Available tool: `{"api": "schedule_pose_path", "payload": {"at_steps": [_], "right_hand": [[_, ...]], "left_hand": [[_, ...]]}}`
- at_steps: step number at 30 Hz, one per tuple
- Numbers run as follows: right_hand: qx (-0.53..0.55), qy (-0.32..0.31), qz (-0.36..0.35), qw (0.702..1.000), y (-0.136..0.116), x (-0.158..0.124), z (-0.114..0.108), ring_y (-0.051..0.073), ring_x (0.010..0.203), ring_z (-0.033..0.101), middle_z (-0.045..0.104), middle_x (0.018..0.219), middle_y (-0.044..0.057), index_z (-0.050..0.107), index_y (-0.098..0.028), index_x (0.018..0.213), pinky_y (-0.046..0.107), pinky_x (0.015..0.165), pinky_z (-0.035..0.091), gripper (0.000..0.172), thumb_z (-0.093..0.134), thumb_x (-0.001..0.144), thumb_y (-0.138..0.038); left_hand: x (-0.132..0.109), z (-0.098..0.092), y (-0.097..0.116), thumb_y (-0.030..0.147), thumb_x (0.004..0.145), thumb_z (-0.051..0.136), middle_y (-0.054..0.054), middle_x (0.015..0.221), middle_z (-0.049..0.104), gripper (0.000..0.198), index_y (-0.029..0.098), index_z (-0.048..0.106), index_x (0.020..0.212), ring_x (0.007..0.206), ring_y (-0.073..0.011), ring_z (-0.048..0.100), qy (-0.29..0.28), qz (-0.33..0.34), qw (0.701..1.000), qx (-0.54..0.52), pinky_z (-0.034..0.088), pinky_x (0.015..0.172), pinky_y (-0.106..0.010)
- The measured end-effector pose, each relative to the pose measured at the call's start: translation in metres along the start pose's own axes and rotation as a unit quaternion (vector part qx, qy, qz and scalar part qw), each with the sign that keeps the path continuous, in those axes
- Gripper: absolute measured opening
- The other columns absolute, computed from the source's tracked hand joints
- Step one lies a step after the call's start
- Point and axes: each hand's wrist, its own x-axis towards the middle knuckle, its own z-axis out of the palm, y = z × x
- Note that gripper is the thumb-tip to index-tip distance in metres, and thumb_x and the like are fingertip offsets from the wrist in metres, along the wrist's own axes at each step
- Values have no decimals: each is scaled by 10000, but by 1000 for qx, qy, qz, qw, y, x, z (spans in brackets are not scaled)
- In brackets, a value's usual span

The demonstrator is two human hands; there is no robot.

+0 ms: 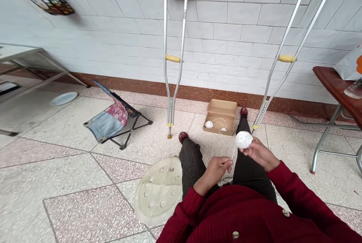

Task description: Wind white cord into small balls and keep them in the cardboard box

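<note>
Left hand (pixel 215 171): thumb and fingers pinched on a white yarn strand (pixel 233 154), nothing else held. Right hand (pixel 261 155): partly open, fingers cupped around a white yarn ball (pixel 243 139), holding it up over our right leg. Hands close together, strand running from ball to left pinch. Can't tell the strand's tension.

Risks: ball sits loosely on the fingertips, so a loose grip could drop it and it could roll on the tile. A hard pull on the strand could tug it from the right hand or slip the left pinch. Slack yarn could snag on our dark trousers (pixel 192 164) or red sleeve (pixel 294 190).

Far, between our red shoes (pixel 183 136), an open cardboard box (pixel 220 108) holds a small yarn ball (pixel 209 124) and loose thread (pixel 219 123). Two crutches stand against the tiled wall (pixel 237 24): left crutch (pixel 172 58), right crutch (pixel 286 58). Right one's foot is near our right leg, so a wide arm swing could knock it.

Near left, a round plastic lid (pixel 158 194) lies just beside our left leg. Further left, a folding stool (pixel 113 122). Right, a red-brown surface (pixel 330 84) on metal legs, its edge well apart from the hands. Most arm room is over our legs.
</note>
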Motion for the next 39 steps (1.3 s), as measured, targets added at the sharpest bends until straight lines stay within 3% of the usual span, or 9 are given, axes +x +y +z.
{"api": "schedule_pose_path", "payload": {"at_steps": [5,8,12,17,25,29,32,35,39], "right_hand": [[-248,165,-42,954,27,29,-21,125,533,527,604,662,-18,582,-176,831,237,488,421,308,725,583,-288],[-404,88,-29,910,66,21,-26,120,598,521,593,667,-38,607,-178,808,221,541,419,295,725,537,-193],[-281,-93,109,949,92,-4,-18,119,583,529,599,680,-29,628,-155,883,214,497,427,326,727,577,-203],[-109,-169,135,970,66,-23,-5,133,657,573,629,764,9,649,-133,934,209,510,468,364,768,598,-210],[-28,-41,49,998,18,-6,4,130,593,613,660,747,39,618,-140,967,222,510,452,319,714,714,-310],[-187,43,51,980,29,19,-6,116,499,561,600,615,-12,574,-149,829,225,470,424,265,707,678,-321],[-365,85,31,927,62,27,-15,93,443,494,543,543,-62,566,-165,771,204,440,365,215,701,609,-204],[-420,23,25,907,98,21,-17,85,497,495,555,581,-67,585,-168,738,184,459,350,262,722,518,-130],[-259,-115,173,943,114,0,-11,120,504,553,609,621,-35,616,-157,844,213,464,425,270,698,588,-177]], "left_hand": [[-10,12,-9,364,930,410,1,620,609,440,139,609,608,605,-106,521,-38,-18,999,22,369,631,-194],[-13,3,-10,339,928,416,6,615,594,415,145,604,613,623,-112,524,-20,-2,997,77,368,657,-200],[-9,-16,-10,299,922,431,-2,640,594,367,159,598,626,678,-131,538,25,28,988,147,373,717,-219],[-3,-25,-8,323,940,409,-9,618,575,396,171,569,612,710,-153,547,73,34,982,173,384,742,-232],[-13,5,-21,352,954,372,-7,658,638,449,151,589,616,650,-122,556,0,-23,998,58,382,656,-201],[-15,14,-20,331,946,387,-1,632,626,424,152,592,621,614,-114,539,-46,-13,997,68,371,634,-202],[-13,9,-18,289,928,422,-8,619,613,386,162,566,593,650,-132,555,-28,-2,991,130,375,666,-218],[-12,-3,-20,240,907,449,-19,608,599,341,172,554,590,683,-153,562,7,1,979,201,398,766,-248],[-14,-16,-25,202,897,459,-19,656,618,280,183,587,648,685,-152,567,39,20,969,243,353,986,-351]]}}
